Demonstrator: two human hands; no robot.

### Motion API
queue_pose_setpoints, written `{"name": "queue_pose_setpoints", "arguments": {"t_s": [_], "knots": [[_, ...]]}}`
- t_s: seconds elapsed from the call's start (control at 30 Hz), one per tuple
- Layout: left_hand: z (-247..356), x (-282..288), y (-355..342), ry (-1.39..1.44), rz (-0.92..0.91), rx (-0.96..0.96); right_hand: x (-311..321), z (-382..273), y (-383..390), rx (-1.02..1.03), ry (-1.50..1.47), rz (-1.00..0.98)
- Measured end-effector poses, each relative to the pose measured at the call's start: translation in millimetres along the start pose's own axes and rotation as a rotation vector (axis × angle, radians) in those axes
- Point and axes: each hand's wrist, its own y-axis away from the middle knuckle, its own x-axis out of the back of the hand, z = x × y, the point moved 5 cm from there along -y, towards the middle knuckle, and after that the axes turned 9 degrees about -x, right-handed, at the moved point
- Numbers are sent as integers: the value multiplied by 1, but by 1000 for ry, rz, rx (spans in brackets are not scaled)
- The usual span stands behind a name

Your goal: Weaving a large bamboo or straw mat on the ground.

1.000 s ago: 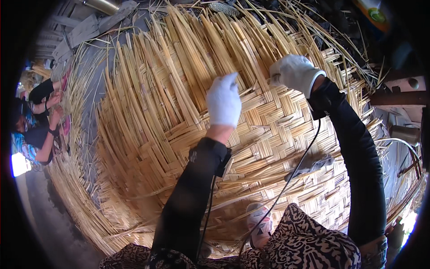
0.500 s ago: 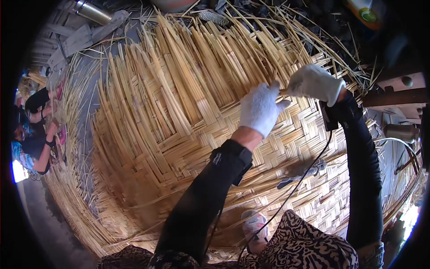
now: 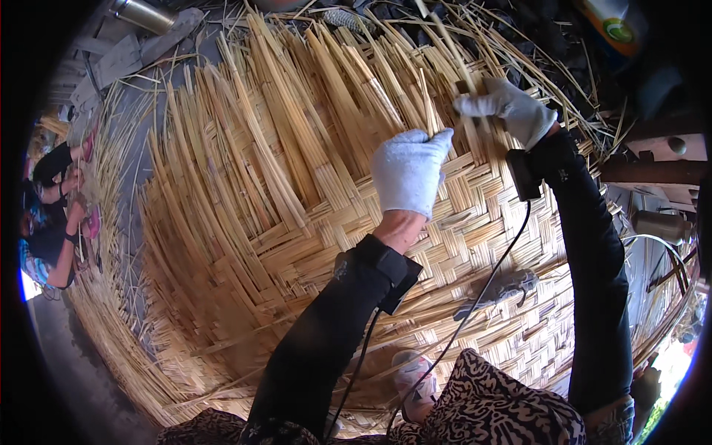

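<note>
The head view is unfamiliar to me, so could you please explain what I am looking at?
There is no robot: a person's two bare-fingered tools are simply their hands, in white gloves. A wide fisheye camera on the head looks down, so straight edges bend. Below lies a woven mat with loose strips along its far part and a crumpled grey item on top. The left hand appears closed around a few upright strips. The right hand is blurred, so its grip is unclear. Another person sits at left.
</note>
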Motion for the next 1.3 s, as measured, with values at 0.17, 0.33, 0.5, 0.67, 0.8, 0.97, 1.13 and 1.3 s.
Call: {"name": "queue_pose_setpoints", "arguments": {"t_s": [0.17, 0.33, 0.5, 0.67, 0.8, 0.97, 1.13, 1.3], "knots": [[-1, -8, -4, -129, -43, 7, -10, -4, 2, -192, 373, 45], [-40, -7, -22, -331, -26, -86, -27, 16, 9, -92, -202, 43], [-24, -10, -12, -57, -152, 25, -32, -20, 37, 14, -76, -7], [-7, -7, 18, -200, -92, -359, 0, -3, 15, -98, 553, 289], [-26, -46, 49, -1122, -684, -420, -14, -7, 18, -151, 739, 257], [-15, -27, 59, -1108, -670, -459, -18, -27, 46, 200, 1095, 681], [-9, 28, 73, -1057, -457, -287, -83, 9, 60, -19, 962, 177], [-26, 53, 55, -1188, -363, -326, -110, 43, 53, 283, 1194, 268]]}}
